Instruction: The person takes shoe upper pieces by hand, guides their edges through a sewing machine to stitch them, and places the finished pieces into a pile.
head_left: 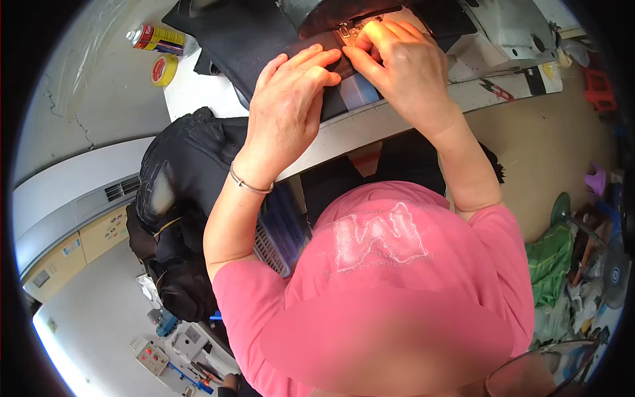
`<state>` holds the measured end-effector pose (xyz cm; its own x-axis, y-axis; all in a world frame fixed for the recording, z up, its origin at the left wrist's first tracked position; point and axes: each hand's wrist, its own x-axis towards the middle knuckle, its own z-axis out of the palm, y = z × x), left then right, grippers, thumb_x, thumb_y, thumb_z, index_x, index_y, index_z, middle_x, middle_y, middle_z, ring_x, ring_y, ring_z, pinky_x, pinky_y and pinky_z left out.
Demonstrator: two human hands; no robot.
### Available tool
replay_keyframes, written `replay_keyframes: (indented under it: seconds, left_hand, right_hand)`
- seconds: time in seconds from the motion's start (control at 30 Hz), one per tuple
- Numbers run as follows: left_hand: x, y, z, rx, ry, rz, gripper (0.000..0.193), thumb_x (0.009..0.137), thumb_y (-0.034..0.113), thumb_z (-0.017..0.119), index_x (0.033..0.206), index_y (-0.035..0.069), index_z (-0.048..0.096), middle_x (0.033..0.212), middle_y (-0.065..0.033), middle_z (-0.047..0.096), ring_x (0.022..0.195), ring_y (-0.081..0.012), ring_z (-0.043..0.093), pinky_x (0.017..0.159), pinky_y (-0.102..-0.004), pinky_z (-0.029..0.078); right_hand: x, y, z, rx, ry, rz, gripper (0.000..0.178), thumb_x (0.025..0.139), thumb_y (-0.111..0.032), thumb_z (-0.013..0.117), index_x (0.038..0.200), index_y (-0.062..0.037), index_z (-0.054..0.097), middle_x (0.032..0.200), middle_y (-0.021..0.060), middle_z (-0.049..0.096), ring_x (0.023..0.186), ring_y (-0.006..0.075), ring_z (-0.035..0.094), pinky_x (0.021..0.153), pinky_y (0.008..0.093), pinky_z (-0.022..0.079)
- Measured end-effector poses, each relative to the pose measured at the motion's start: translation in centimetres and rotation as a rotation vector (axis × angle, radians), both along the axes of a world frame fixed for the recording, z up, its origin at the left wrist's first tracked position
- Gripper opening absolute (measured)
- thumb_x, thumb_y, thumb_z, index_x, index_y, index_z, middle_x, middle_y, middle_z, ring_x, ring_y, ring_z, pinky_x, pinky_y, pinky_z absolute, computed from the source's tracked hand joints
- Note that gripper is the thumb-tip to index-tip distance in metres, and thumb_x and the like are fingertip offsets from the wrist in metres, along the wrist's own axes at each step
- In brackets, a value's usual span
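Note:
A sewing machine (331, 16) stands at the top, its lamp lighting the metal presser foot (345, 31). Black fabric (241, 43) lies across the bed and runs toward the foot. My left hand (288, 99) rests on this fabric, fingers stretched toward the needle area. Close to the right of the presser foot, my right hand (410, 69) has its fingers bent and thumb drawn in by the index finger. Whatever lies between those fingertips is hidden. A pale blue patch (359, 91) shows on the table between my hands.
Dark garments (192, 159) hang over the table's left edge, near a blue plastic basket (281, 221). A spray can (155, 38) and yellow tape roll (164, 69) are at the far left. Red-handled thread snips (497, 90) lie on the right by the white table edge (331, 139).

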<state>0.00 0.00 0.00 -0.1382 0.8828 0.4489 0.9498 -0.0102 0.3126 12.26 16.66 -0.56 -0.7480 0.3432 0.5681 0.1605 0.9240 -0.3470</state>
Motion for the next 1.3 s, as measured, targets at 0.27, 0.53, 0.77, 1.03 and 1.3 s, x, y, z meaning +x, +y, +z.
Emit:
replay_keyframes:
  seconds: [0.27, 0.53, 0.77, 1.03, 1.3]
  left_hand:
    - [0.1, -0.6, -0.2, -0.008, -0.012, 0.053, 0.028, 0.088, -0.008, 0.060, 0.108, 0.009, 0.068, 0.131, -0.0053, 0.069, 0.132, -0.0257, 0.059, 0.113, -0.0461, 0.040]
    - [-1.9, 0.5, -0.3, 0.078, 0.104, 0.074, 0.041, 0.081, -0.005, 0.066, 0.117, 0.015, 0.070, 0.124, -0.0055, 0.067, 0.120, -0.0295, 0.059, 0.103, -0.0431, 0.046]
    - [-3.4, 1.7, 0.2, 0.031, 0.142, 0.021, 0.044, 0.087, -0.006, 0.062, 0.123, 0.017, 0.070, 0.122, -0.0088, 0.068, 0.112, -0.0334, 0.061, 0.100, -0.0415, 0.047]
    - [-3.9, 2.2, 0.6, 0.013, 0.150, 0.015, 0.045, 0.082, -0.002, 0.065, 0.122, 0.019, 0.072, 0.090, -0.0074, 0.057, 0.103, -0.0294, 0.060, 0.098, -0.0406, 0.047]
    - [-4.2, 2.1, 0.4, -0.001, 0.135, 0.010, 0.046, 0.083, -0.001, 0.065, 0.123, 0.020, 0.072, 0.087, -0.0070, 0.055, 0.102, -0.0291, 0.060, 0.098, -0.0404, 0.046]
  right_hand:
    - [-1.7, -0.1, -1.6, 0.158, -0.019, -0.200, 0.020, 0.092, -0.023, 0.072, 0.084, -0.0096, 0.060, 0.068, 0.0044, 0.065, 0.057, 0.0261, 0.066, 0.053, 0.0370, 0.051]
    - [1.9, 0.2, -2.0, -0.070, 0.280, 0.130, 0.013, 0.087, -0.011, 0.077, 0.092, -0.0077, 0.066, 0.082, 0.0046, 0.067, 0.074, 0.0237, 0.065, 0.064, 0.0339, 0.051]
    - [2.1, 0.1, -2.4, -0.042, 0.344, 0.167, 0.016, 0.083, -0.011, 0.079, 0.090, -0.0080, 0.065, 0.081, 0.0031, 0.064, 0.075, 0.0233, 0.062, 0.067, 0.0356, 0.052]
    - [2.2, 0.0, -2.8, -0.075, 0.381, 0.174, 0.015, 0.082, -0.011, 0.079, 0.089, -0.0090, 0.065, 0.082, 0.0030, 0.064, 0.074, 0.0230, 0.060, 0.067, 0.0350, 0.051]
    - [2.2, 0.0, -3.0, -0.063, 0.394, 0.189, 0.016, 0.082, -0.010, 0.079, 0.089, -0.0091, 0.065, 0.082, 0.0031, 0.063, 0.074, 0.0231, 0.059, 0.067, 0.0351, 0.050]
